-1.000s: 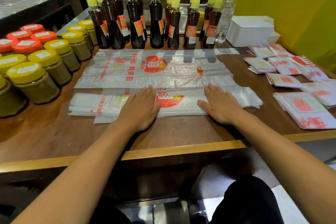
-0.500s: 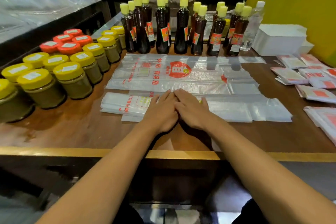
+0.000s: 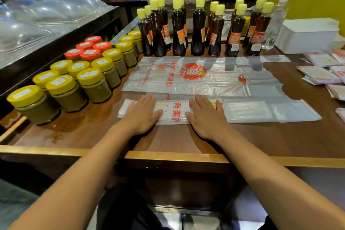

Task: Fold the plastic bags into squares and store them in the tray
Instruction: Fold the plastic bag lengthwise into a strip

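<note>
A clear plastic bag with red print, folded into a long narrow strip [image 3: 248,110], lies across the wooden counter near me. My left hand [image 3: 141,115] presses flat on the strip's left part. My right hand [image 3: 206,115] presses flat a little to the right of it, fingers straight. Behind the strip lies a second bag [image 3: 196,78], spread out flat with a red round logo. Several folded bag squares [image 3: 317,74] lie at the right. A white tray stack [image 3: 308,35] stands at the back right.
Jars with yellow and red lids [image 3: 93,78] fill the counter's left side. A row of dark bottles with yellow caps [image 3: 197,28] stands behind the bags, with a clear bottle [image 3: 274,22] at its right end. The counter's wooden edge [image 3: 177,157] runs just before me.
My hands slid together to the strip's middle, then moved apart and to the left along it. The view shifted left and closer.
</note>
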{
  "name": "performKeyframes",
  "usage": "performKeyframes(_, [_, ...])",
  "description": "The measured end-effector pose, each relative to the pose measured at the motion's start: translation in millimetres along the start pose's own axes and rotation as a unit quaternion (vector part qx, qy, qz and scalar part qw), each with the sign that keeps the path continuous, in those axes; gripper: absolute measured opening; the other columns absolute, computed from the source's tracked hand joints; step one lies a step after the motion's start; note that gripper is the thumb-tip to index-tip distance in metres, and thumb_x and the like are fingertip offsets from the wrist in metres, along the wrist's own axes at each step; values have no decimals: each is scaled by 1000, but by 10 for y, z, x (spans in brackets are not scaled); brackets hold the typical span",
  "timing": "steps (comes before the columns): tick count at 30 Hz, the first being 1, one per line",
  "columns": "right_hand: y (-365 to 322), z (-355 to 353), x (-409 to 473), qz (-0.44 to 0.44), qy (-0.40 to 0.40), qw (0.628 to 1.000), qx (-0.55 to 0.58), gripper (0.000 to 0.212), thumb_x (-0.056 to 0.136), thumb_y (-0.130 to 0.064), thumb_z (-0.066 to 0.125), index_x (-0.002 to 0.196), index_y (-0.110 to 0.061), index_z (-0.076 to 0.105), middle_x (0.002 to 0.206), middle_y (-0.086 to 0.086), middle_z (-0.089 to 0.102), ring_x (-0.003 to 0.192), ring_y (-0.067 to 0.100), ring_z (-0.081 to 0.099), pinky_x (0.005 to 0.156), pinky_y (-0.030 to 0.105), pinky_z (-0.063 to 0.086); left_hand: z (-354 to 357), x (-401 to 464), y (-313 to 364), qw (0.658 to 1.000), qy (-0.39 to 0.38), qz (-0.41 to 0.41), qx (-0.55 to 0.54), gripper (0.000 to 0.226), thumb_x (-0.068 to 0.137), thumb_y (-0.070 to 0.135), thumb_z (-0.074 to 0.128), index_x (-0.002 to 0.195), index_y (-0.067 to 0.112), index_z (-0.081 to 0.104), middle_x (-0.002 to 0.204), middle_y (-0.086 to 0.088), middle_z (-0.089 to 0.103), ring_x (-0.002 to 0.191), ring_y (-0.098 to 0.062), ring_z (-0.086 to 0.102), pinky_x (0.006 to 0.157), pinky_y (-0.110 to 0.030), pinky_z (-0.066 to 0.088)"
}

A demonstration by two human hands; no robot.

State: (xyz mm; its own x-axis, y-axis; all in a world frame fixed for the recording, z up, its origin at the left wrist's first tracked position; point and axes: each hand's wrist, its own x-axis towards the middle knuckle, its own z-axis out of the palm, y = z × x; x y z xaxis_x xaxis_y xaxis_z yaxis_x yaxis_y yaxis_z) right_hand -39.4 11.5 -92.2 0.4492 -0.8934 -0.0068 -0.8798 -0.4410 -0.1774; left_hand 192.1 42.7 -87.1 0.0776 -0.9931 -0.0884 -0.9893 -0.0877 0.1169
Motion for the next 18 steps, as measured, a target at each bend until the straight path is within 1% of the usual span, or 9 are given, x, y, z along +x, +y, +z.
performKeyframes(1, [-2, -3, -4, 0, -2, 1000, -9, 60, 107, -46, 19, 160, -19, 13, 169, 2, 0, 155, 19, -4, 122, 54, -2, 0, -29, -137, 1000, 4, -26, 11, 72, 102, 58, 23, 159, 15, 16, 169, -3, 10, 154, -23, 11, 123, -55, 13])
performKeyframes(3, [1, -12, -10, -1, -9, 1000, -17, 64, 107, -48, 17, 161, -16, 7, 169, 3, -4, 155, 19, -6, 123, 51, -3, 2, -110, -339, 998, 8, -62, 14, 73, 104, 56, 25, 161, 12, 11, 169, -5, 6, 155, -23, 8, 123, -51, 11])
performKeyframes(6, [9, -29, -14, -3, -18, 1000, -15, 68, 107, -49, 16, 161, -11, 1, 169, 7, -8, 155, 20, -7, 124, 45, -6, -10, -178, -462, 997, 7, -70, 5, 74, 105, 55, 26, 161, 9, 8, 169, -8, 3, 156, -23, 4, 124, -49, 9])
performKeyframes(8, [4, -31, -21, -4, -17, 1000, -18, 69, 107, -50, 16, 161, -9, 0, 168, 8, -7, 155, 21, -7, 124, 44, -7, -17, -173, -469, 997, 2, -77, 12, 73, 105, 55, 25, 161, 10, 8, 170, -7, 2, 156, -21, 3, 125, -49, 5])
performKeyframes(11, [-20, -17, -32, 6, -11, 999, -31, 70, 106, -51, 16, 160, -9, 0, 169, 8, -7, 155, 21, -8, 123, 49, -9, -47, -174, -387, 992, 5, -112, 57, 69, 105, 54, 21, 160, 13, 13, 170, -3, 7, 156, -18, 6, 123, -56, -5])
performKeyframes(14, [-41, -1, -35, 15, -7, 999, -31, 70, 106, -50, 17, 161, -9, 2, 169, 7, -5, 155, 21, -6, 121, 54, -9, -115, -200, -130, 988, 43, -133, 65, 62, 105, 42, 28, 159, 15, 14, 169, -1, 8, 155, -22, 10, 121, -62, -5])
performKeyframes(16, [-29, 10, -27, 5, 11, 1000, -2, 66, 106, -46, 25, 160, -9, 11, 168, 7, 5, 155, 24, 2, 123, 53, -3, -160, -166, 190, 991, 82, -101, 36, 63, 104, 31, 37, 159, 15, 11, 169, -1, 5, 154, -24, 9, 121, -61, -1])
performKeyframes(17, [-30, 2, -26, -9, 38, 998, 39, 60, 106, -40, 31, 157, -9, 20, 166, 6, 17, 154, 26, 12, 125, 50, 6, -169, -125, 393, 992, 107, -72, 5, 62, 103, 27, 39, 159, 15, 12, 169, -2, 6, 154, -24, 10, 122, -59, 2])
performKeyframes(18, [-44, -19, -25, -20, 78, 990, 112, 52, 105, -31, 37, 153, -11, 30, 160, 5, 29, 149, 26, 25, 123, 46, 17, -179, -71, 610, 988, 141, -39, -50, 60, 103, 22, 40, 158, 17, 16, 168, -2, 9, 153, -23, 13, 123, -55, 7])
